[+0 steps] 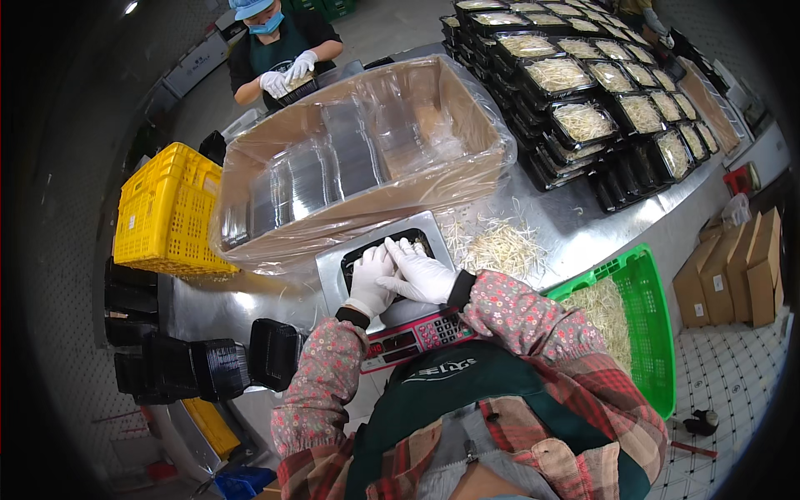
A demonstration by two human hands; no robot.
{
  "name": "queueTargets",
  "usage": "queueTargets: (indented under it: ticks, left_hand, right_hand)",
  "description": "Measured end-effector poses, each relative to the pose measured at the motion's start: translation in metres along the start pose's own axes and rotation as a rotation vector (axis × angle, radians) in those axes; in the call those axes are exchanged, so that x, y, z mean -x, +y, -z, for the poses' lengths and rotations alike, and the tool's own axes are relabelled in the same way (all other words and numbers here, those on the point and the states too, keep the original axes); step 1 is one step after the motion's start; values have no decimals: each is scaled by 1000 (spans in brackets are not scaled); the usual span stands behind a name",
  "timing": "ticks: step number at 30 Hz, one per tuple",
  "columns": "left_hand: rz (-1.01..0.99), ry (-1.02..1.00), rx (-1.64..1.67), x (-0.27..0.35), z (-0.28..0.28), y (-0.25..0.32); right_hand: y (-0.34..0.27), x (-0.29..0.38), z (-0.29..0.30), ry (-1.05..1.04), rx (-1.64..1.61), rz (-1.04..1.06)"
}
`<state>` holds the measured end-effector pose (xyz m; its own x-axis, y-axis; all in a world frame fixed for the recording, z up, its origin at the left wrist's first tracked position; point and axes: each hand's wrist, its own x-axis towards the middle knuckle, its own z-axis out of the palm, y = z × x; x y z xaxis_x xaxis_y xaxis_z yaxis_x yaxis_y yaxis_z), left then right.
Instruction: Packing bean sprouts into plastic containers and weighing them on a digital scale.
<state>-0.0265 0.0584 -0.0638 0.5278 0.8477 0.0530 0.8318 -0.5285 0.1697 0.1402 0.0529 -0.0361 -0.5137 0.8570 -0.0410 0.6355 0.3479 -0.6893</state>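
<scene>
On the steel platform of a digital scale (440, 240) sits a black plastic tray (350, 257), mostly covered by my gloved hands. My left hand (373, 282) rests palm down over the tray's left part. Beside it, my right hand (420, 272) lies across the tray from the right, and its fingers meet those of my left hand. A little of the tray's contents shows above the fingertips. What lies under both palms is hidden. Right of the scale is a loose pile of bean sprouts (500, 247) on the steel table (575, 234).
A plastic-lined carton (369, 194) of clear lids stands behind the scale. Stacked sprout trays (584, 122) fill the back right. A green crate (650, 325) of sprouts is at right, black empty trays (275, 353) and a yellow crate (169, 212) at left. A co-worker (281, 62) handles a tray opposite.
</scene>
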Motion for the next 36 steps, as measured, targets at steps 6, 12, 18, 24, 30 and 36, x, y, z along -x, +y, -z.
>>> queueTargets:
  ticks: [6, 12, 18, 24, 30, 36]
  left_hand:
    - [-82, 97, 206, 11, 23, 4]
    - [-168, 16, 103, 3, 24, -7]
    - [-186, -4, 58, 0, 19, -12]
    - [-28, 104, 479, 24, 37, -11]
    - [376, 554, 1655, 43, 101, -10]
    - [394, 600, 1641, 56, 121, -15]
  right_hand:
    - [37, -39, 117, 343, -61, 86]
    - [158, -101, 180, -197, 446, -242]
    - [135, -83, 199, 1, 454, -213]
    - [91, -28, 223, 403, 303, 116]
    - [-12, 19, 206, 507, 378, 692]
    - [-34, 16, 147, 316, 446, 810]
